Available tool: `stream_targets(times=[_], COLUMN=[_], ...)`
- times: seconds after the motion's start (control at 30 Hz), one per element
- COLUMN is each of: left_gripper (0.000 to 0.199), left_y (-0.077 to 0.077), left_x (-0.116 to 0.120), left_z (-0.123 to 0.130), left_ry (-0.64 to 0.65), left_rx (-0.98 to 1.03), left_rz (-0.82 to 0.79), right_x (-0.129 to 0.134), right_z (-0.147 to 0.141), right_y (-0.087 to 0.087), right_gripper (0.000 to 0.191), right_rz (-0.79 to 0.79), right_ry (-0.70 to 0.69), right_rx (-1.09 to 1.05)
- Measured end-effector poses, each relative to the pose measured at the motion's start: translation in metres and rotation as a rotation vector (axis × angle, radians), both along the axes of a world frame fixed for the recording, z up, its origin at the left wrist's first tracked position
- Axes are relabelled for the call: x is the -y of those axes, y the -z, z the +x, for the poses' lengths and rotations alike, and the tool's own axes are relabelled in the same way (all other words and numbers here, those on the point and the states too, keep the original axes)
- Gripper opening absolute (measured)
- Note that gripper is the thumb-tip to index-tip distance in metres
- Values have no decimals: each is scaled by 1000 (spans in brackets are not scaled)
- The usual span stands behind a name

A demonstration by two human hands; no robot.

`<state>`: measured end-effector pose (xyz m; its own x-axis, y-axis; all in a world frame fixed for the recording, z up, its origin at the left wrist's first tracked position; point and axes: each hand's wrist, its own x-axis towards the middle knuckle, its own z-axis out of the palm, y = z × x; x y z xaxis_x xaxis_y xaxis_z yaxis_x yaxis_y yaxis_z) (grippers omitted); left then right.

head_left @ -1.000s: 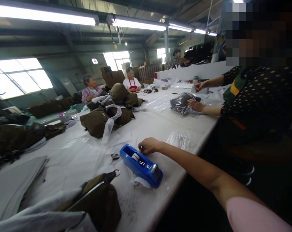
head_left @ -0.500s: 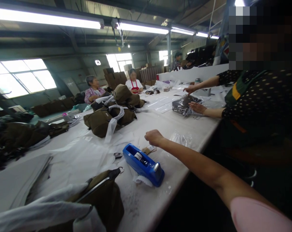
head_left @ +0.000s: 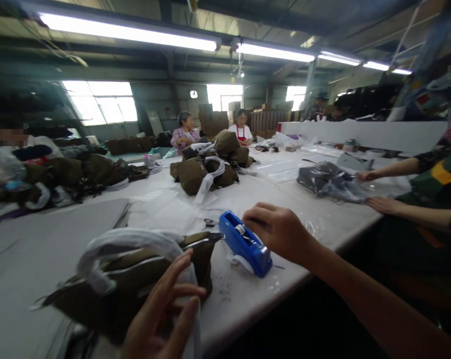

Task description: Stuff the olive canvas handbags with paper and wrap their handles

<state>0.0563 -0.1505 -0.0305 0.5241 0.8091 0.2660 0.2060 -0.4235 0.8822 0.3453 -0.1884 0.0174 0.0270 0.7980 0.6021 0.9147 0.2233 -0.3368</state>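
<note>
An olive-green handbag (head_left: 135,284) sits on the near part of the table, a zip along its top and its handle (head_left: 94,249) wrapped in white tissue. My left hand (head_left: 169,311) is at the bag's near right side, fingers spread, over a hanging strip of white wrap. Whether it touches the strip I cannot tell. To the right of the bag stands a blue tape dispenser (head_left: 245,244) with a small roll in it. My right hand (head_left: 275,229) is just above the dispenser's right side, its fingers curled together; anything in them is hidden.
Several olive bags (head_left: 206,169) with wrapped handles are piled mid-table. More dark bags (head_left: 83,172) lie at the left, behind grey-white sheets (head_left: 79,219). On the right, a co-worker's hands (head_left: 385,204) handle a clear plastic bag (head_left: 322,177) with something dark inside. Other people sit farther back.
My view has turned left. My right hand has drawn back from beyond the tape dispenser to beside it. My left hand has come into view at the handbag, whose wrapped handle now stands up.
</note>
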Motion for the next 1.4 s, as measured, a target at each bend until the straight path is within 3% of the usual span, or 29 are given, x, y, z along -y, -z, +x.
stream_targets(times=[0.03, 0.1, 0.17, 0.23, 0.37, 0.43, 0.57, 0.63, 0.73, 0.93, 1.0, 1.07, 1.1, 1.13, 1.2, 1.3, 1.4], left_gripper=[65, 74, 58, 43, 45, 41, 30, 31, 30, 29, 31, 35, 38, 40, 43, 41, 37], left_y=[-2, -7, -8, -3, 12, 14, 4, -1, -6, -10, -10, -10, -10, -11, -14, -24, -37], left_x=[5, 11, 12, 11, 15, 18, 24, 25, 21, -10, -30, -53, -65, -75, -93, -107, -113], left_z=[7, 21, 24, 12, -40, -61, -74, -74, -82, -118, -129, -135, -137, -136, -132, -122, -113], left_ry=[-7, 127, 241, 265, 198, 175, 139, 120, 93, 47, -146, -378, -432, -429, -288, -99, 50], left_rx=[26, 55, 77, 104, 77, -12, -206, -246, -255, -105, -26, 67, 99, 113, 86, -17, -99], left_rz=[-63, -159, -270, -350, -453, -386, -104, -15, 22, -47, 11, 95, 108, 96, 16, -46, -78], right_x=[10, 26, 37, 43, 43, 42, 42, 40, 32, 11, 2, -9, -15, -22, -37, -57, -72], right_z=[-18, -47, -65, -72, -77, -91, -142, -164, -180, -183, -183, -184, -184, -185, -189, -202, -217], right_y=[0, 1, 3, 8, 34, 52, 79, 86, 89, 72, 63, 57, 54, 52, 49, 42, 31], right_gripper=[16, 18, 19, 18, 15, 17, 45, 36, 16, 40, 39, 31, 26, 22, 21, 23, 24], right_rz=[6, 26, 83, 142, 53, -77, -370, -504, -556, -556, -407, -179, -67, 24, 100, -4, -104], right_ry=[-89, -215, -269, -255, -221, -281, -496, -546, -486, -415, -341, -216, -153, -98, -18, 48, 18], right_rx=[9, 59, 121, 170, 127, -35, -577, -828, -987, -1161, -1054, -787, -614, -442, -173, 33, 83])
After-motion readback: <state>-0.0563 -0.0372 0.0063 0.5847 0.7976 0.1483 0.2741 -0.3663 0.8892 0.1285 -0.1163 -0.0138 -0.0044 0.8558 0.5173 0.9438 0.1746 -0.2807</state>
